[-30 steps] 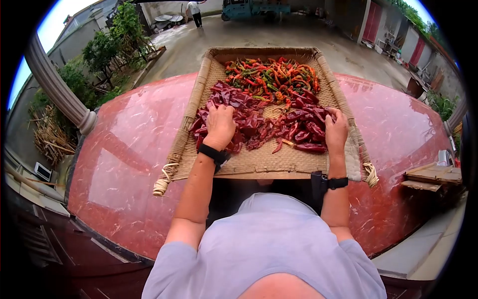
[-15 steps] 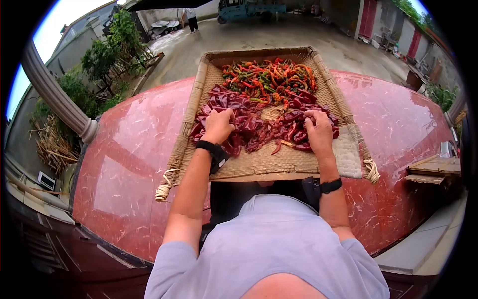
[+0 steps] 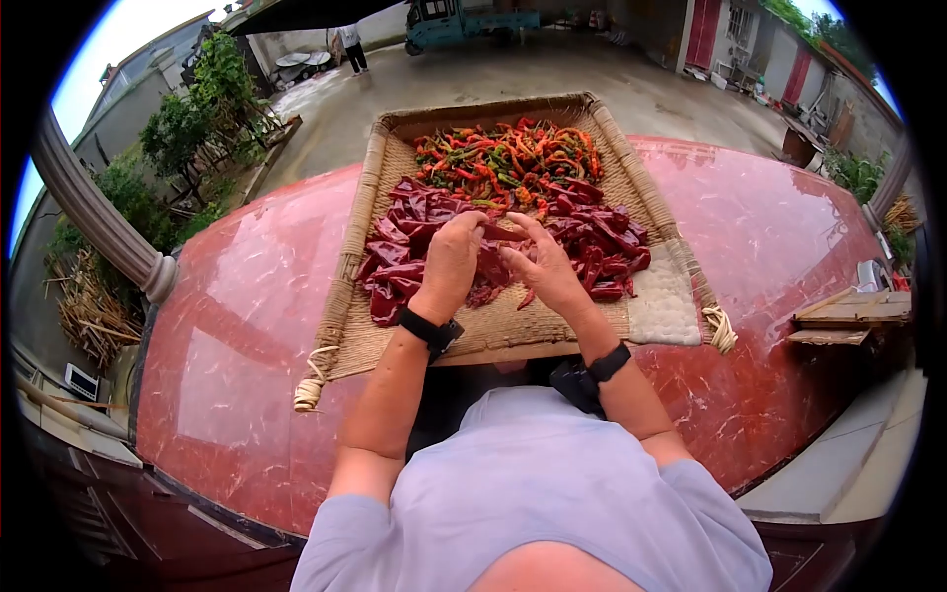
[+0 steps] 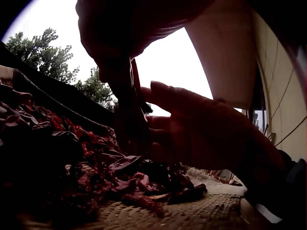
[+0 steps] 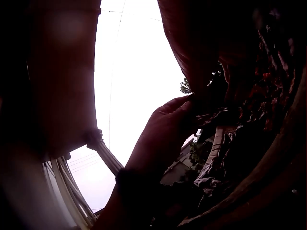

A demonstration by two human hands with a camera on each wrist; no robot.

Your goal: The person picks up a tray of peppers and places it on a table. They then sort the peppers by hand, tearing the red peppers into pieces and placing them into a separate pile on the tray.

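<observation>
Near the middle of the woven tray (image 3: pixel 360 222), both hands meet over dark red peppers (image 3: pixel 612 237). My left hand (image 3: pixel 454 261) pinches one dark red pepper (image 3: pixel 505 234) by its left end. From the other side my right hand (image 3: pixel 547 271) has its thumb and fingers around the pepper's right end. The left wrist view shows the right hand (image 4: pixel 196 124) beside the hanging pepper, with the left hand (image 4: pixel 129 33) above. In the right wrist view, the left hand (image 5: pixel 160 132) appears dark, and its fingertips are partly hidden.
Smaller red, orange and green peppers (image 3: pixel 513 158) fill the tray's far part. A pale patch (image 3: pixel 671 296) covers its near right corner. The tray stands on a red marbled table (image 3: pixel 247 345). Beyond are a person (image 3: pixel 351 47) and a blue vehicle (image 3: pixel 464 25).
Both hands have come together over the tray's middle, the right hand moving left from the right pile. A dark red pepper is now visible between them. The head view has shifted slightly.
</observation>
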